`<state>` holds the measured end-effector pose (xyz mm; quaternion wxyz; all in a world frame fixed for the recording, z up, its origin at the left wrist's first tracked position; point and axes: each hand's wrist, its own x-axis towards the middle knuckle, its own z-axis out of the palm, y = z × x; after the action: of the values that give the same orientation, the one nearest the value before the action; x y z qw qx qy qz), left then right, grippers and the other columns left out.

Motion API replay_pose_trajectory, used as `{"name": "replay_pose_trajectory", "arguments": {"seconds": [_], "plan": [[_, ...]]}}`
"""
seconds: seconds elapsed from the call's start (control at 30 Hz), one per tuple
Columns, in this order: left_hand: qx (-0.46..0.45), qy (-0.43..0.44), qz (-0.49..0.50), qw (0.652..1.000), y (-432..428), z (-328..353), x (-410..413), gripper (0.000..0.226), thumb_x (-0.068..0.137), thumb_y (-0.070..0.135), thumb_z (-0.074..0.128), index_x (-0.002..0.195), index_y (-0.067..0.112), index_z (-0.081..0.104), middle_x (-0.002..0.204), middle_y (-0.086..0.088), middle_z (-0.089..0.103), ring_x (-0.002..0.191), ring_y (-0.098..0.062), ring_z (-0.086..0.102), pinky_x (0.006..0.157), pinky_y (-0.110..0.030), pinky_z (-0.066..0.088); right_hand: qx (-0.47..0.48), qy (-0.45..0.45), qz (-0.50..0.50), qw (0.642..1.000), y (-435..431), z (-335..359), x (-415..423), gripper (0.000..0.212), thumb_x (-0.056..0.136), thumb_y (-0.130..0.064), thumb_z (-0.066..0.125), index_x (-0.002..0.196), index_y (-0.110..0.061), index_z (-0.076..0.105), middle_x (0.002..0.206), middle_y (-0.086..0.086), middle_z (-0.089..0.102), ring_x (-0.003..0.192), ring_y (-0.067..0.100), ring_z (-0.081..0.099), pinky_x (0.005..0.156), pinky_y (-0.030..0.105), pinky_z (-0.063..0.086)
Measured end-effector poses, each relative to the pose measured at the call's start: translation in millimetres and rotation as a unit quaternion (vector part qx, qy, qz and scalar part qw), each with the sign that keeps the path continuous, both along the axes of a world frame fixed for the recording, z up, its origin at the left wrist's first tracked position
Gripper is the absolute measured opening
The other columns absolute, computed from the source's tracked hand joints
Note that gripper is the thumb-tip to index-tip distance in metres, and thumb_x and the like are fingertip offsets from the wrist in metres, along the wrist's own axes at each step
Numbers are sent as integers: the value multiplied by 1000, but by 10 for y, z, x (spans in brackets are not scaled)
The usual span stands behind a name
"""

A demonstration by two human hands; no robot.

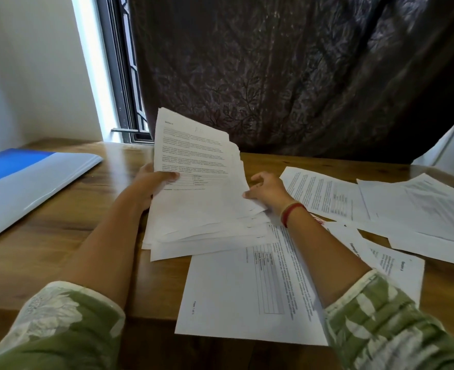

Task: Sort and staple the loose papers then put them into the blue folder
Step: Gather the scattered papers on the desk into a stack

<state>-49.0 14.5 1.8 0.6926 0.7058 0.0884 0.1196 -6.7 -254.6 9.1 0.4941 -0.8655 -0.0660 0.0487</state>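
Our left hand (151, 182) grips the tilted stack of papers (193, 204) by its left edge, and our right hand (269, 192) pinches its right edge. Loose sheets (247, 289) lie on the table (108, 222), and the blue folder (28, 180) lies at the far left.

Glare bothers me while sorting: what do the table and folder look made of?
Table: wood or wood-look, with brown grain and a semi-gloss finish that reflects window light. Folder: probably plastic, smooth and glossy, blue with a pale sheen.
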Motion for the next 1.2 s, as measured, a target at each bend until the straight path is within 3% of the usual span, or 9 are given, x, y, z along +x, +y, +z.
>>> {"name": "replay_pose_trajectory", "arguments": {"seconds": [0.1,0.3,0.4,0.47,0.63,0.77,0.93,1.1,1.2], "plan": [[16,41,-55,998,31,17,4,57,82,-9,66,132,13,53,123,-9,66,113,-27,63,96,-43,51,58,18,-3,998,0,24,-9,38,83,-15,74,110,-26,50,113,1,59,105,26,60,93,42,53],[46,53,-34,997,7,13,33,58,82,-15,59,132,14,54,124,-10,64,116,-31,59,101,-48,48,101,-216,-53,970,-97,754,-141,24,91,-22,65,113,-17,60,104,1,64,93,15,65,87,32,57],[45,54,-25,997,-28,25,15,59,81,-16,59,133,13,53,127,-10,62,119,-31,57,100,-45,48,-4,-212,43,976,-173,977,-482,16,92,-23,64,105,-14,64,99,1,66,84,13,66,73,22,56],[29,45,-5,999,-81,40,-17,60,82,-20,55,136,5,50,129,-11,59,118,-29,56,96,-39,48,-77,-212,121,967,-228,922,-770,17,90,-22,66,99,-8,68,95,3,69,85,18,67,77,31,58],[22,35,17,999,-160,48,-112,58,83,-18,54,137,3,47,131,-15,57,118,-32,55,92,-37,48,-329,-147,275,892,-443,412,-1642,69,74,-77,43,110,-23,66,110,-5,67,98,13,62,88,34,53],[15,28,25,999,-199,64,-166,60,83,-18,54,139,2,44,132,-16,56,119,-32,55,89,-33,48,-415,-166,293,845,-572,258,-1966,89,70,-85,36,133,-23,50,133,-5,54,115,16,52,99,37,46],[22,28,14,999,-214,81,-264,59,85,-16,55,139,7,45,125,-10,57,112,-27,56,84,-31,50,-428,-246,321,808,-650,157,-2098,59,86,-53,61,132,-18,48,129,1,53,113,17,52,96,33,47],[4,24,1,1000,-159,66,-294,59,84,-15,57,137,10,49,124,-7,60,110,-27,60,79,-33,53,-403,-270,312,817,-715,333,-2151,23,93,-35,52,106,-22,66,92,-4,67,79,10,61,71,28,51],[-8,28,-7,1000,-84,62,-287,62,82,-15,58,137,13,50,127,-10,62,113,-31,61,90,-43,54,-418,-324,241,814,-768,493,-2135,20,96,-33,48,100,-23,66,86,-5,66,74,8,58,59,15,37]]}}
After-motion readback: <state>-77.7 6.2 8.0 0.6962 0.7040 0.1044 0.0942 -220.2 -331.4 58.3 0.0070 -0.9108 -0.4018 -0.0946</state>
